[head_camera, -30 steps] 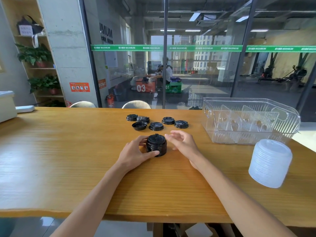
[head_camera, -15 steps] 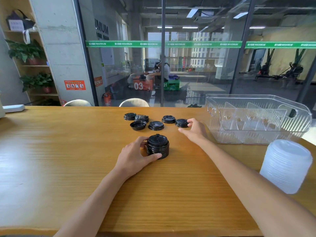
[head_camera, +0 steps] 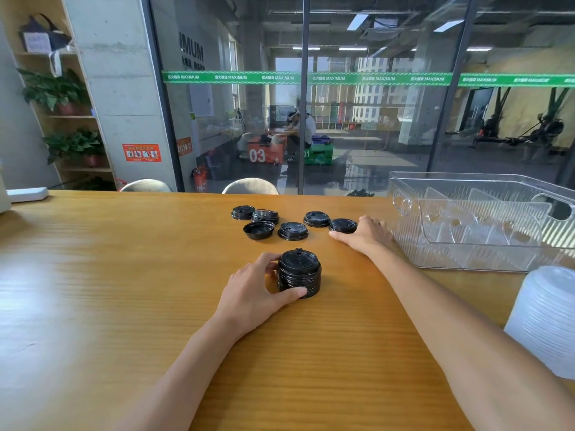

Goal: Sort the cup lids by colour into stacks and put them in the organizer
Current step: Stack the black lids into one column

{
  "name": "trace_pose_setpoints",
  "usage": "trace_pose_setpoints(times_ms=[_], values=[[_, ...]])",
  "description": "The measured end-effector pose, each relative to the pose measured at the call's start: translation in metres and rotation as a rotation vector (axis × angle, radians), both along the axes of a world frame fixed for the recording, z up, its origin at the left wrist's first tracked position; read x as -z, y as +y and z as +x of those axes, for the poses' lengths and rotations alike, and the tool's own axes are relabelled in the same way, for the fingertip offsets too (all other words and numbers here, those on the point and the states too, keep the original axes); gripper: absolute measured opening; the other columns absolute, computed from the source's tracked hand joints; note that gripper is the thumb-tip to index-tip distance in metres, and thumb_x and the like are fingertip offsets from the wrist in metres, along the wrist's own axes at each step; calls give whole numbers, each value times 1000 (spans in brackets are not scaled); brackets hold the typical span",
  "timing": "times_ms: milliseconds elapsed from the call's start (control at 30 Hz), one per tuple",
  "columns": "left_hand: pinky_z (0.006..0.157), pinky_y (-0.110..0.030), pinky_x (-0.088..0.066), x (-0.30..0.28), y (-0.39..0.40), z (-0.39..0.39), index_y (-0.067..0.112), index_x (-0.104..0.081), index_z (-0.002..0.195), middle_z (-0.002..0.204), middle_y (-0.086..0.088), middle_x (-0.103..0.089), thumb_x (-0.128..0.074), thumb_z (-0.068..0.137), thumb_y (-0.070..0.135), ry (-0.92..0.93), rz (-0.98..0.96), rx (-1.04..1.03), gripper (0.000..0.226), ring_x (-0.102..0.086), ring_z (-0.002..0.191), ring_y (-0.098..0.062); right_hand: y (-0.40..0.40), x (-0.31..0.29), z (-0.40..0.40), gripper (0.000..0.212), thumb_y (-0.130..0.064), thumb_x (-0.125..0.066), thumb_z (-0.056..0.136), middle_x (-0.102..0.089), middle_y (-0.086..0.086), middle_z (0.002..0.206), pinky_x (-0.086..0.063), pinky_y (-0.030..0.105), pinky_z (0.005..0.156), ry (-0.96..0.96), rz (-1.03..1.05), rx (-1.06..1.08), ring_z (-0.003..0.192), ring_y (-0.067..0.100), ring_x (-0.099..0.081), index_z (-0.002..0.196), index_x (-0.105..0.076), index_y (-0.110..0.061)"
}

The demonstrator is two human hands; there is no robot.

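A long wooden table [head_camera: 93, 290] with a pronounced grain fills the foreground. Behind it stand two rounded grey chair backs [head_camera: 250, 185], tucked close to its far edge. A glass partition [head_camera: 373, 119] with a green banner strip [head_camera: 311, 78] runs across the room. On the left a concrete pillar [head_camera: 118, 88] bears an orange safety sign [head_camera: 142, 152], and a wooden shelf unit [head_camera: 71, 116] holds potted plants [head_camera: 53, 91]. A red fire extinguisher [head_camera: 199, 178] stands on the floor beyond the glass, and an orange box marked 03 [head_camera: 264, 152] sits farther back

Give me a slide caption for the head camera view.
Left hand steadies black lid stack while right hand reaches a loose lid.
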State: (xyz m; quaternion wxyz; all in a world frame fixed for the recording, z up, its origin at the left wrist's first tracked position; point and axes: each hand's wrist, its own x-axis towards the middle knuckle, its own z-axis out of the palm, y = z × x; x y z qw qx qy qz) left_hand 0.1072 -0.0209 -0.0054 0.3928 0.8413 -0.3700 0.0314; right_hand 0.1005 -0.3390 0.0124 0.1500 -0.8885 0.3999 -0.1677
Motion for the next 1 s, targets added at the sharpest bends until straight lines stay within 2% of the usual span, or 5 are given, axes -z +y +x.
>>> trace_pose_setpoints(times_ms=[333,600,700,867,1000], values=[[116,-45,-47,1,1,1,34,-49,154,142,15,-66,-79,76,77,8,9,3,94,-58,133,-6,7,6,23,75,-72,-72,87,-52,9,149,-34,59,119,2,-71,16,145,32,-39,138,-61,-17],[116,-43,-47,-2,2,-2,33,-52,151,139,15,-68,-81,76,75,18,-4,6,91,-59,133,-4,5,3,18,44,-35,-70,92,-58,7,140,-29,54,121,-76,36,-20,141,31,-41,132,-64,-17],[116,-44,-47,-3,2,-3,32,-52,152,140,13,-68,-81,76,75,25,-4,15,92,-59,133,-5,4,4,15,35,-39,-62,96,-64,7,131,-33,51,117,-135,59,-51,136,32,-45,120,-67,-14],[116,-42,-48,-2,2,-2,33,-52,151,139,15,-68,-81,75,75,26,-7,17,92,-59,131,-4,7,4,16,53,-64,-73,91,-58,6,132,-35,51,115,-167,30,-20,136,30,-47,116,-61,-19],[117,-44,-46,-2,2,-1,36,-52,151,138,17,-67,-81,75,77,24,-8,8,90,-58,130,-3,8,5,20,42,-47,-81,90,-58,8,133,-35,50,113,-216,57,-1,133,30,-48,113,-59,-19]])
